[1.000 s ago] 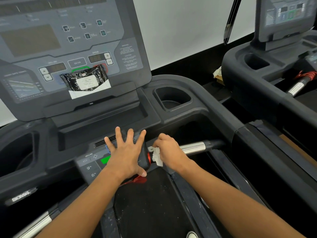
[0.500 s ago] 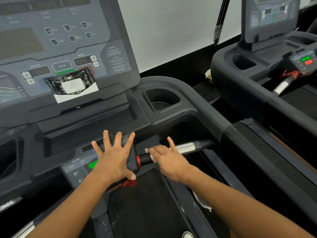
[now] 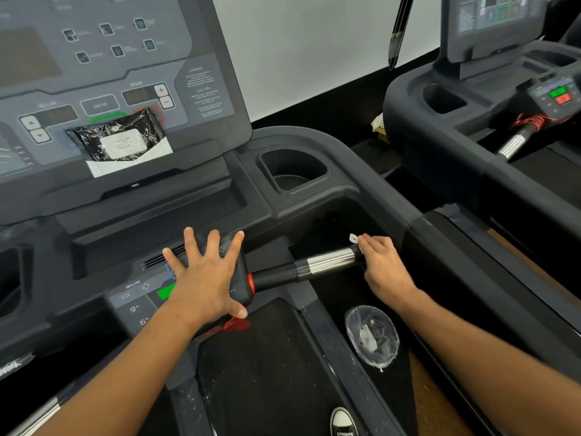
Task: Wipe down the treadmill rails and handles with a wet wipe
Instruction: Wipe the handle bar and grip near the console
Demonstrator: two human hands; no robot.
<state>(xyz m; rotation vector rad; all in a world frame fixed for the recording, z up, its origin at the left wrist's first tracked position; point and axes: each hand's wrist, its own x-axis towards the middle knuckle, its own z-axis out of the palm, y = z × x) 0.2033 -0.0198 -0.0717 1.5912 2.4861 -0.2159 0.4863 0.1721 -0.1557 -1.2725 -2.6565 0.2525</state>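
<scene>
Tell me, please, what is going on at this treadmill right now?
A person is wiping the treadmill's handlebar. The right hand holds a wet wipe at the bar's far right end, while the left hand rests flat with spread fingers on the control panel. A wipes packet leans against the console.

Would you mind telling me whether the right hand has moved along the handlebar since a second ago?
Yes. The right hand, pinching the white wet wipe, slid rightward along the black-and-chrome handlebar, from beside the red ring to its far end.
</scene>
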